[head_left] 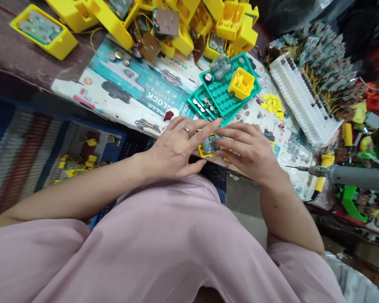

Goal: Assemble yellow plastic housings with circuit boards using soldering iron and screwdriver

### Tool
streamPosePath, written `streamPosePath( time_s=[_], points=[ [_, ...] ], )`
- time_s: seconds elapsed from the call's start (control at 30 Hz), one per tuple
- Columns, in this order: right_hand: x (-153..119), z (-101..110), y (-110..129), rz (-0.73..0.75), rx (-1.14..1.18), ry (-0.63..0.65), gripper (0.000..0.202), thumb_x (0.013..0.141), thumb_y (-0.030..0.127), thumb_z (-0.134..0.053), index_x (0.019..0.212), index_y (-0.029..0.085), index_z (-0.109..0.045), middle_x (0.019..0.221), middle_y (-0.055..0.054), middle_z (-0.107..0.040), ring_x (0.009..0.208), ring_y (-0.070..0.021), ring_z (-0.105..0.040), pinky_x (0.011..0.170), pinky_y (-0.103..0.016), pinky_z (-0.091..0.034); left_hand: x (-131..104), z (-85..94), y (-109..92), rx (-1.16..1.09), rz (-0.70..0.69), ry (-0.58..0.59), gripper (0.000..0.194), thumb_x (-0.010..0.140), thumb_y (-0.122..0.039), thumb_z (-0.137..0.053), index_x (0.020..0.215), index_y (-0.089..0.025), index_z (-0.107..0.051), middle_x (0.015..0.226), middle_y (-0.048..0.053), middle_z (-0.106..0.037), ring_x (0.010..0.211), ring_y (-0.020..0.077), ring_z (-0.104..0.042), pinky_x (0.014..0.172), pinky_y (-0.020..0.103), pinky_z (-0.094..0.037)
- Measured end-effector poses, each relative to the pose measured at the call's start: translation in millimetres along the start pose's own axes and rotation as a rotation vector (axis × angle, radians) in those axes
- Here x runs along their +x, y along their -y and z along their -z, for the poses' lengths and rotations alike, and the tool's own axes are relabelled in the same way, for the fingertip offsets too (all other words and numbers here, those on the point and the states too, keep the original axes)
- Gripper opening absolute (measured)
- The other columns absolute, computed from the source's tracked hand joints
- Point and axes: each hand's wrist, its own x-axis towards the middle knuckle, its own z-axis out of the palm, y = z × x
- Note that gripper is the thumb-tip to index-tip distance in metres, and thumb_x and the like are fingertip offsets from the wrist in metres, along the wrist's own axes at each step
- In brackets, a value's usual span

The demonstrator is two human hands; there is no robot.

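Observation:
At the table's front edge, a small yellow plastic case [205, 152] with a grey module [210, 144] in it lies between my hands. My left hand [181, 145], a ring on one finger, curls round its left and far sides, with the thumb low in front. From the right, my right hand [251, 149] bends its fingers over the case, fingertips at the grey module. My fingers cover much of the case. More yellow plastic [272, 146] shows behind my right hand. Just beyond stand stacked green trays [236, 99] holding button cells [202, 104], a grey module and a yellow housing [241, 83].
Yellow housings [183, 25] with wired boards are heaped at the back. On the right stand a white rack [298, 97] of wired grey modules, yellow pads [273, 105], small screws [292, 147] and an electric screwdriver [344, 174]. A blue crate [94, 130] with yellow parts sits lower left.

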Motion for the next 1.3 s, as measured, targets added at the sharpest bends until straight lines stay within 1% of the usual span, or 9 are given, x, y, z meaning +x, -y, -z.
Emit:
streamPosePath(
  time_s=[0.1,0.3,0.5,0.57,0.67,0.87,1.03,1.2,1.3],
  points=[
    [2,-1,-4,0.028,0.058,0.049,0.024,0.098,0.04,-0.055,0.109,0.025,-0.07,0.112,-0.004,-0.076,0.106,-0.0209,-0.066,0.083,-0.036,-0.049,-5,-4.1,-2,0.087,0.01,-0.079,0.091,0.088,-0.051,-0.061,0.158,-0.015,-0.015,0.115,0.013,-0.065,0.099,0.029,-0.063,0.09,0.046,-0.049],
    [3,-6,-12,0.101,0.099,0.013,0.023,0.095,0.036,-0.06,0.115,0.027,-0.068,0.11,-0.005,-0.074,0.101,-0.0203,-0.065,0.085,-0.037,-0.051,-7,-2.6,4,-0.022,0.046,-0.043,0.083,0.097,-0.041,-0.054,0.159,-0.022,-0.003,0.115,0.01,-0.069,0.096,0.0231,-0.065,0.088,0.039,-0.05],
    [6,-4,-10,0.048,0.08,0.01,0.02,0.091,0.039,-0.065,0.109,0.029,-0.068,0.122,-0.008,-0.068,0.117,-0.0249,-0.059,0.097,-0.045,-0.049,-6,1.3,6,-0.042,0.041,-0.02,0.08,0.097,-0.032,-0.056,0.159,-0.02,-0.008,0.106,0.008,-0.069,0.095,0.0219,-0.065,0.087,0.036,-0.052],
    [7,-3,-9,0.085,0.04,0.02,0.016,0.093,0.036,-0.064,0.106,0.028,-0.067,0.121,-0.005,-0.069,0.116,-0.0237,-0.06,0.096,-0.043,-0.048,-6,0.5,6,-0.034,0.029,-0.034,0.08,0.096,-0.032,-0.057,0.159,-0.019,-0.009,0.105,0.008,-0.069,0.093,0.0218,-0.065,0.086,0.036,-0.052],
    [10,-2,-8,0.137,0.042,0.046,0.014,0.095,0.034,-0.061,0.105,0.026,-0.066,0.112,-0.004,-0.073,0.107,-0.0211,-0.063,0.091,-0.039,-0.048,-7,-0.9,7,-0.043,0.032,-0.032,0.081,0.096,-0.034,-0.058,0.159,-0.019,-0.009,0.106,0.008,-0.07,0.093,0.022,-0.065,0.086,0.036,-0.053],
    [13,-3,-8,0.081,0.06,0.047,0.017,0.093,0.04,-0.062,0.103,0.027,-0.068,0.103,-0.004,-0.073,0.098,-0.0202,-0.063,0.087,-0.039,-0.046,-7,-0.5,6,-0.042,0.066,-0.01,0.077,0.096,-0.035,-0.057,0.158,-0.02,-0.013,0.106,0.008,-0.07,0.094,0.0217,-0.066,0.086,0.037,-0.053],
    [12,-3,-4,0.068,0.034,0.055,0.015,0.093,0.04,-0.063,0.103,0.03,-0.07,0.105,-0.002,-0.073,0.099,-0.0193,-0.063,0.091,-0.041,-0.043,-7,-1.0,6,-0.03,0.07,-0.013,0.076,0.097,-0.036,-0.057,0.157,-0.019,-0.014,0.104,0.007,-0.07,0.094,0.0215,-0.067,0.087,0.037,-0.054],
    [9,-6,-3,0.112,-0.04,0.019,0.015,0.094,0.04,-0.062,0.106,0.032,-0.068,0.109,0.0,-0.073,0.104,-0.0187,-0.061,0.094,-0.041,-0.04,-8,-2.6,6,-0.028,0.048,-0.045,0.08,0.097,-0.037,-0.056,0.158,-0.017,-0.01,0.12,0.012,-0.069,0.102,0.0236,-0.067,0.088,0.036,-0.053],
    [5,-5,6,0.079,-0.113,0.015,0.014,0.094,0.037,-0.062,0.108,0.034,-0.066,0.115,0.0,-0.071,0.11,-0.0207,-0.058,0.096,-0.043,-0.038,-8,-2.4,7,-0.039,0.047,-0.053,0.08,0.097,-0.038,-0.056,0.159,-0.018,-0.009,0.122,0.012,-0.069,0.103,0.0226,-0.067,0.088,0.035,-0.053]
  ],
)
